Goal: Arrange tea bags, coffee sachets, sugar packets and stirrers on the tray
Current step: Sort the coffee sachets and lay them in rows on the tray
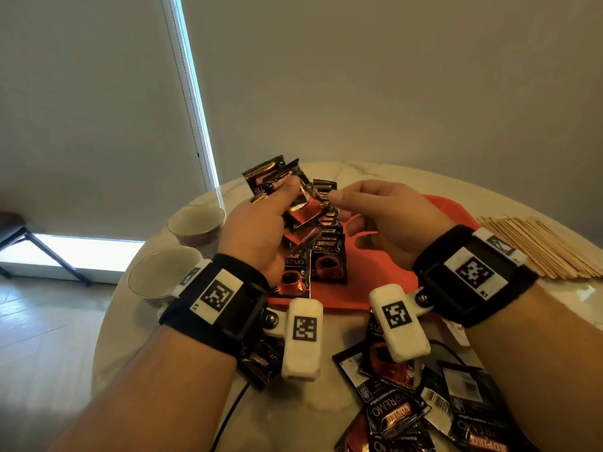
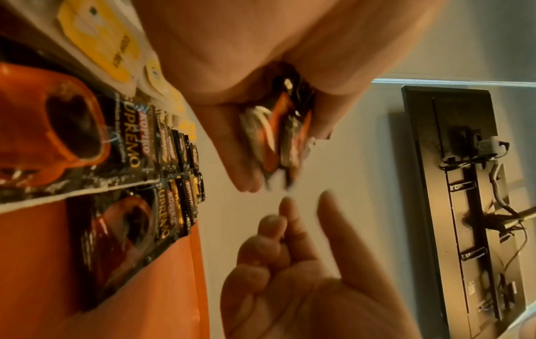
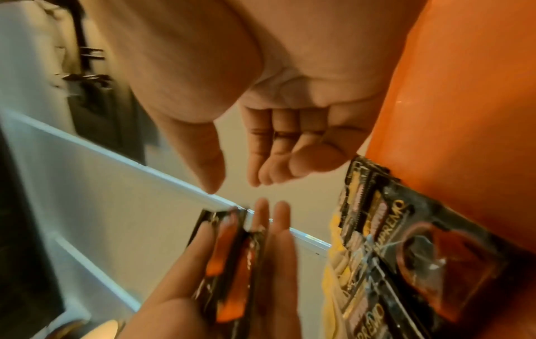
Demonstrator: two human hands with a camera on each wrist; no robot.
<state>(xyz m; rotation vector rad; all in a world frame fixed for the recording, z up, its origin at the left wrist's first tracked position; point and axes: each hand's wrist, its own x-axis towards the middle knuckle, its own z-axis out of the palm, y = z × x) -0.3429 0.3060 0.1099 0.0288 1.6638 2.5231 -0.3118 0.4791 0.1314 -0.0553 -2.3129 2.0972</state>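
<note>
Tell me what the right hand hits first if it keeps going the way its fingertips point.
Most likely the coffee sachets held in the left hand: the right hand points its empty fingertips at them across a small gap. Depth is unclear.

Coffee sachets [image 1: 328, 261]: black, printed with gold lettering and a red cup | tray [image 1: 385, 288]: plain red-orange | stirrers [image 1: 541, 246]: pale wood | tea bags [image 2: 98, 39]: yellow labels on white | bench [image 1: 202, 308]: white, marbled with faint grey veins | cups [image 1: 195, 223]: white | wrist bands [image 1: 470, 275]: black, marked with black-and-white square codes
</note>
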